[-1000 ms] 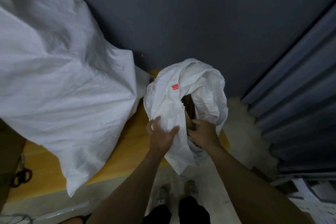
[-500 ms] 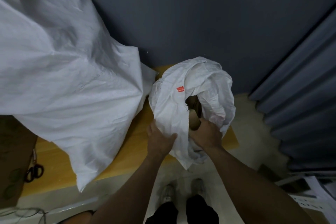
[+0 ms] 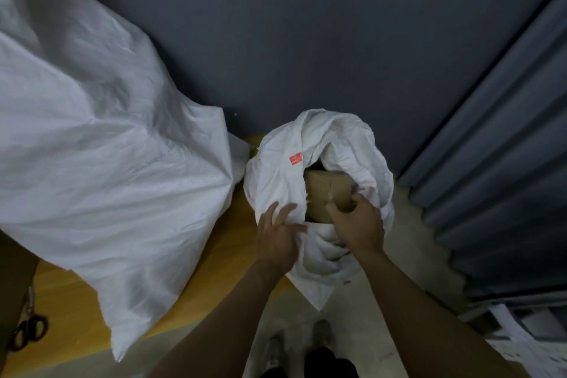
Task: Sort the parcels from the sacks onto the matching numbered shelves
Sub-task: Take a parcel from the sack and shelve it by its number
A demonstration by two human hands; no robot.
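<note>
A small white woven sack (image 3: 343, 144) with a red tag stands open at the middle, on the right end of a yellow wooden platform (image 3: 214, 258). A brown cardboard parcel (image 3: 325, 193) shows in its mouth. My right hand (image 3: 357, 221) grips the parcel's near edge, fingers curled over it. My left hand (image 3: 280, 233) rests with spread fingers on the sack's left flap, pressing the fabric aside. A much larger white sack (image 3: 101, 156) fills the left side.
A dark grey wall rises behind the sacks and a grey curtain (image 3: 506, 147) hangs at the right. Scissors (image 3: 29, 331) lie at the far left beside a brown box (image 3: 12, 279). White papers (image 3: 527, 337) lie at the lower right. My shoes (image 3: 300, 344) stand on pale floor.
The parcel has risen out of the sack's mouth in my right hand. My left hand has let go its grip on the flap and now lies spread against it.
</note>
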